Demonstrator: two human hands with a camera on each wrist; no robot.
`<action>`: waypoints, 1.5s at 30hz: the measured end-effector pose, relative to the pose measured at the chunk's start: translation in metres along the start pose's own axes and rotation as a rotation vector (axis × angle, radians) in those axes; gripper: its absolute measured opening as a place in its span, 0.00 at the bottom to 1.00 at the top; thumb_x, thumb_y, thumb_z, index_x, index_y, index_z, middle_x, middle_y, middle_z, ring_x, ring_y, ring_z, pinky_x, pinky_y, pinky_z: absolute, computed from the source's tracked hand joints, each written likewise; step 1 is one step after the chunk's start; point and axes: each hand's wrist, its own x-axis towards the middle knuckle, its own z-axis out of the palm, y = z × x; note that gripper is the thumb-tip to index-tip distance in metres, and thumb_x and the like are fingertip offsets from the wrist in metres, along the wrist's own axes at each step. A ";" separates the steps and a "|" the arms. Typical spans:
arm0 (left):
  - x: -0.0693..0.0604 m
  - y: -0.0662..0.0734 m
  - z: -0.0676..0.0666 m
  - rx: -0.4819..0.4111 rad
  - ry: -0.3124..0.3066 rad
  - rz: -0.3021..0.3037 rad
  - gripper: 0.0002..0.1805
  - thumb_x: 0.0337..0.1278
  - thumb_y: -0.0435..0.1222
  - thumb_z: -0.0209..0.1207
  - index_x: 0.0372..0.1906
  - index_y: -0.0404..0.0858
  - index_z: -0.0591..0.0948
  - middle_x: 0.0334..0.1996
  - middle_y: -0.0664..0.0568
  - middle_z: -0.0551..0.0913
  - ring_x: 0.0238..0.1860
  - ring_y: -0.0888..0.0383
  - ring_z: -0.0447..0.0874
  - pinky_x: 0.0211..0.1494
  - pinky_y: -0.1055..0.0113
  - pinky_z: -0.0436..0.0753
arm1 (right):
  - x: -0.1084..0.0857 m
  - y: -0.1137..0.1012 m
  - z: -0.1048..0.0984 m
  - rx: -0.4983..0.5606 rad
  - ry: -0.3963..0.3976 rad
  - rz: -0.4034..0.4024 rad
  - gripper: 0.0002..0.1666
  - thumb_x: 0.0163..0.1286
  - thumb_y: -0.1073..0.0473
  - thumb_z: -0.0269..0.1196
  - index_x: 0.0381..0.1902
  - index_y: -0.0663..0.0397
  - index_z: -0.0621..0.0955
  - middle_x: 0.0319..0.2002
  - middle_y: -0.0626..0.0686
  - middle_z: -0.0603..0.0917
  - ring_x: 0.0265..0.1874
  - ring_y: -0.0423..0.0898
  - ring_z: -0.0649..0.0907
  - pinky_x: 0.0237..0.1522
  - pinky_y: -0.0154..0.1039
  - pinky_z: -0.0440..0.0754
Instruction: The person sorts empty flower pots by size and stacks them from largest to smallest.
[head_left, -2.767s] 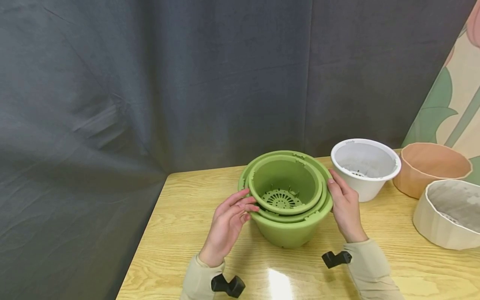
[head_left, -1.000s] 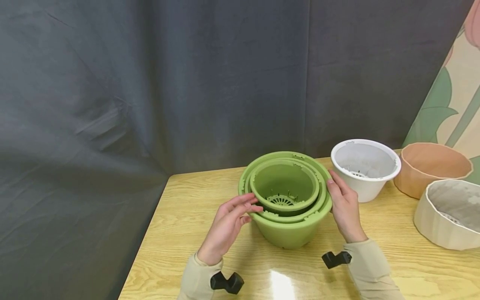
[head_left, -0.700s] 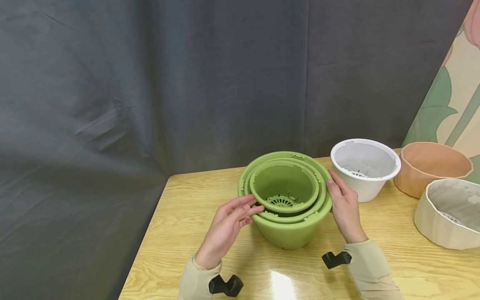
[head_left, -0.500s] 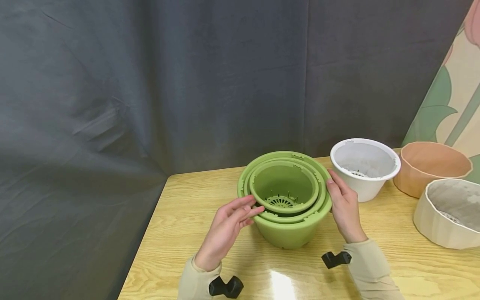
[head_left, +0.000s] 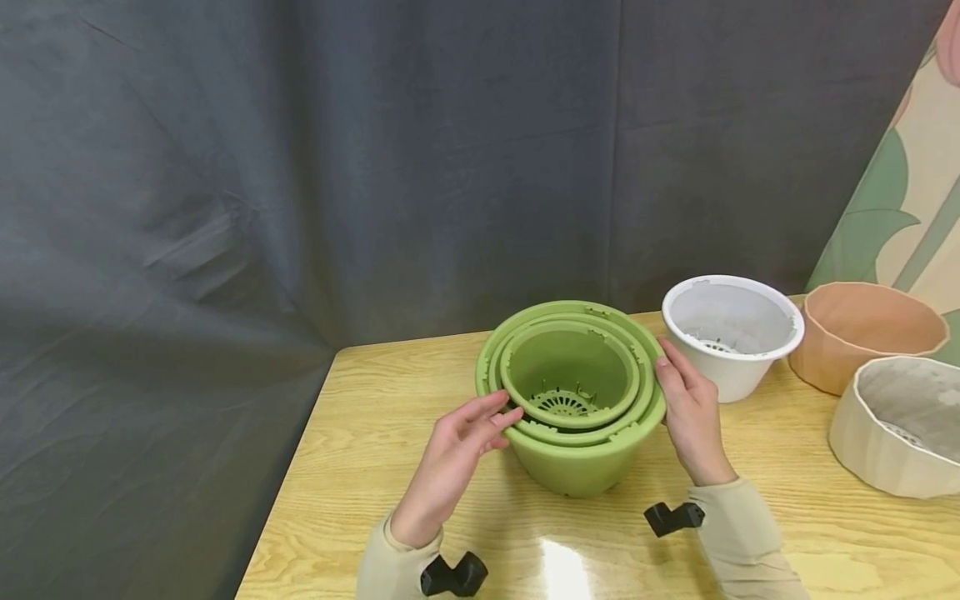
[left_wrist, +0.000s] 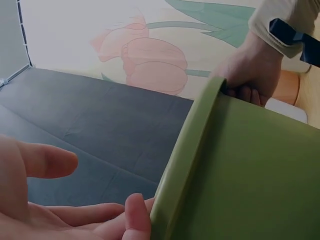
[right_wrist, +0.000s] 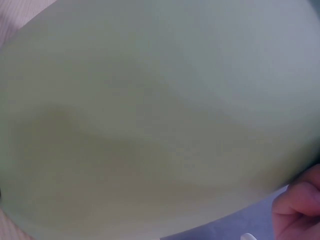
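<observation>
Lower than earlier sits the slotted green inner pot (head_left: 570,358), inside the smooth outer pot (head_left: 577,471). Left of that pot, I see the left hand (head_left: 447,458) loosely spread, touching its rim; at its right, the right hand (head_left: 693,421) pinches it; farther right, a faceted cream pot (head_left: 885,442) is cut off.

Three nested green pots (head_left: 577,465), right hand (head_left: 693,417) gripping outermost, left hand (head_left: 448,457) apparently touching them
</observation>
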 end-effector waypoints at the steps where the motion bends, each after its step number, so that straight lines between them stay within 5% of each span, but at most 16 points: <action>1: 0.000 0.000 0.000 0.011 0.000 0.008 0.27 0.68 0.37 0.52 0.68 0.31 0.66 0.68 0.40 0.69 0.63 0.46 0.75 0.59 0.67 0.79 | 0.000 0.000 0.000 0.002 0.000 0.001 0.30 0.77 0.50 0.47 0.70 0.58 0.66 0.66 0.65 0.70 0.40 0.21 0.80 0.40 0.20 0.81; 14: -0.001 -0.005 0.006 0.491 -0.036 0.157 0.28 0.65 0.43 0.56 0.68 0.38 0.69 0.73 0.63 0.61 0.68 0.58 0.65 0.63 0.63 0.75 | 0.000 0.000 -0.001 -0.001 -0.006 0.011 0.30 0.77 0.49 0.46 0.71 0.58 0.66 0.66 0.65 0.71 0.37 0.22 0.81 0.35 0.22 0.83; 32: -0.004 -0.009 0.007 0.721 -0.046 0.219 0.29 0.65 0.50 0.54 0.68 0.44 0.70 0.71 0.65 0.62 0.73 0.56 0.58 0.75 0.48 0.60 | 0.000 0.000 -0.001 0.009 -0.004 0.026 0.30 0.77 0.49 0.47 0.71 0.57 0.66 0.65 0.66 0.71 0.36 0.23 0.82 0.34 0.23 0.83; 45: -0.004 -0.010 0.014 0.846 -0.144 0.305 0.28 0.65 0.49 0.54 0.66 0.41 0.71 0.71 0.59 0.65 0.75 0.54 0.55 0.76 0.46 0.57 | 0.000 0.002 -0.001 0.026 -0.007 0.025 0.30 0.77 0.49 0.47 0.71 0.57 0.66 0.64 0.67 0.71 0.34 0.25 0.83 0.33 0.24 0.84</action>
